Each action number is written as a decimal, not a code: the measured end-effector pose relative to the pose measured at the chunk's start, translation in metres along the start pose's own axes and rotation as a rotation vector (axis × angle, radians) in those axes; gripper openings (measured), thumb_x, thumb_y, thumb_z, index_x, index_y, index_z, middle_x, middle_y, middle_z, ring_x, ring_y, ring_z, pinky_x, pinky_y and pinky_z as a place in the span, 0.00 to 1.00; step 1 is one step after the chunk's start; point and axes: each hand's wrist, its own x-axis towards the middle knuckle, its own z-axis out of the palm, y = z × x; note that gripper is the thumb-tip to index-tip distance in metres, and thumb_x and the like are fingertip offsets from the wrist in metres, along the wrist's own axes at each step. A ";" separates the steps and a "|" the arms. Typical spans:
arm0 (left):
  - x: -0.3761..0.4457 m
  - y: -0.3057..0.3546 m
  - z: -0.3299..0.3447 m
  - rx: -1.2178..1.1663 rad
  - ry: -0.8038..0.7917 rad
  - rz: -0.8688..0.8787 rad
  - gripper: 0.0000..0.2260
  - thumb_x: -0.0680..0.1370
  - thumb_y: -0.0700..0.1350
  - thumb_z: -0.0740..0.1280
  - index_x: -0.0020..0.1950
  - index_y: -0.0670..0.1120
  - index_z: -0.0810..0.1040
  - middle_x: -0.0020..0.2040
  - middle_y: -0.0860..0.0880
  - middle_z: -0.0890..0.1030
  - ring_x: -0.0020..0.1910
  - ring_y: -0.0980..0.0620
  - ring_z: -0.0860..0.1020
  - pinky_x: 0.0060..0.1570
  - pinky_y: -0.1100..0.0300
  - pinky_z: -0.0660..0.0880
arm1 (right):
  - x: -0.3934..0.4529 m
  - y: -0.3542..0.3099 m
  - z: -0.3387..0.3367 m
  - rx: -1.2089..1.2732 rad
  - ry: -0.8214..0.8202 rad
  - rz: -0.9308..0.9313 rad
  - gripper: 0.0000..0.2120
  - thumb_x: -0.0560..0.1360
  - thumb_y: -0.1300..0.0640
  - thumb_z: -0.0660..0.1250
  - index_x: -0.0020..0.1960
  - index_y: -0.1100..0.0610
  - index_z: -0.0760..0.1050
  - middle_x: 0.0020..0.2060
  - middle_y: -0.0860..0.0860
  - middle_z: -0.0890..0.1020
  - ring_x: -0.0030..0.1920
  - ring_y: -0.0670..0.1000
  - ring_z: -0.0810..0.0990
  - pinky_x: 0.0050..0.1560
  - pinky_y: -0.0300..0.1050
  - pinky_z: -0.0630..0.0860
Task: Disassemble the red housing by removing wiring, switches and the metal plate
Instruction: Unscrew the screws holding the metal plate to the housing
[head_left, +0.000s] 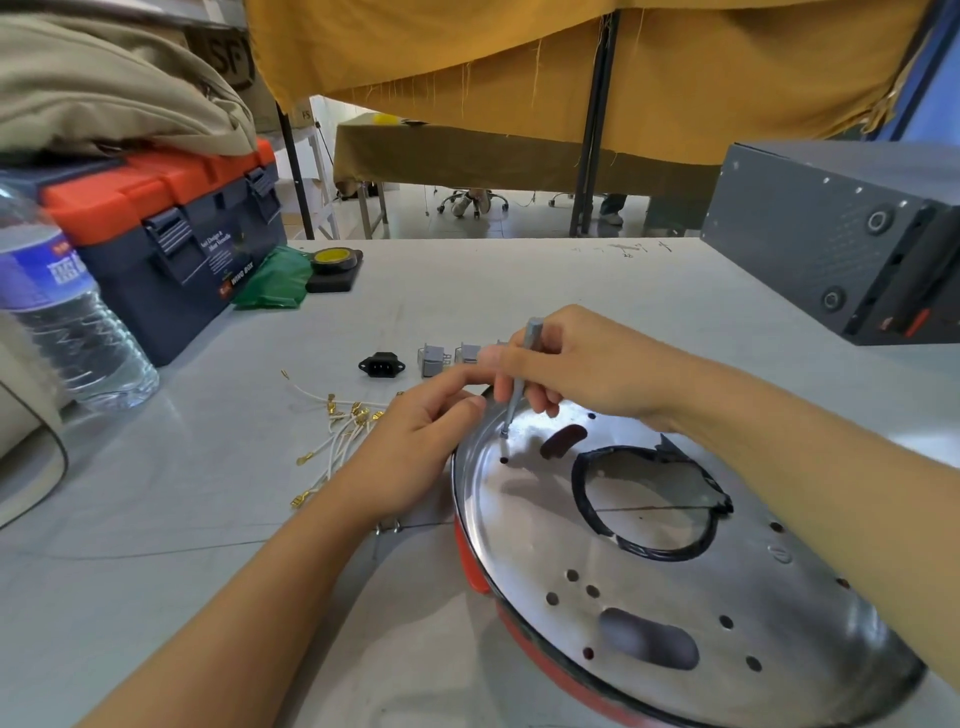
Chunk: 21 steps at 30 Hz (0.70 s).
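Note:
A round shiny metal plate (675, 597) with a large central hole and several small holes lies in the red housing (472, 566), whose rim shows at the plate's left and lower edge. My right hand (587, 364) grips a grey screwdriver (522, 374) upright, its tip set on the plate near the far left rim. My left hand (415, 441) rests at the plate's left edge with fingers loosely curled, fingertips touching the rim. White wires with brass terminals (337, 431) lie loose on the table left of it. A black power socket (381, 364) and grey switches (434, 358) lie behind.
A dark blue and orange toolbox (171, 228) and a water bottle (57, 312) stand at the left. A roll of yellow tape (335, 260) and a green bag (275, 280) lie behind. A grey metal case (841, 244) stands at the right.

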 end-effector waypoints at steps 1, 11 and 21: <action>0.000 -0.001 0.000 0.008 0.001 0.001 0.14 0.79 0.44 0.57 0.59 0.55 0.77 0.49 0.32 0.77 0.47 0.35 0.76 0.51 0.43 0.73 | 0.001 0.003 0.003 0.008 0.052 -0.004 0.19 0.78 0.46 0.63 0.36 0.56 0.80 0.22 0.46 0.75 0.26 0.43 0.72 0.32 0.33 0.71; 0.000 -0.002 0.000 -0.017 0.014 -0.008 0.14 0.80 0.42 0.58 0.58 0.57 0.77 0.50 0.31 0.77 0.47 0.33 0.76 0.52 0.41 0.73 | 0.002 0.010 0.011 -0.043 0.123 -0.036 0.14 0.81 0.53 0.57 0.45 0.60 0.76 0.19 0.48 0.74 0.19 0.42 0.69 0.26 0.28 0.66; 0.000 -0.002 0.001 -0.003 0.019 -0.013 0.14 0.81 0.40 0.57 0.58 0.55 0.77 0.47 0.33 0.78 0.44 0.35 0.76 0.43 0.55 0.74 | -0.004 0.011 0.002 -0.041 0.008 -0.023 0.10 0.81 0.56 0.59 0.43 0.59 0.73 0.25 0.47 0.77 0.27 0.43 0.73 0.33 0.31 0.72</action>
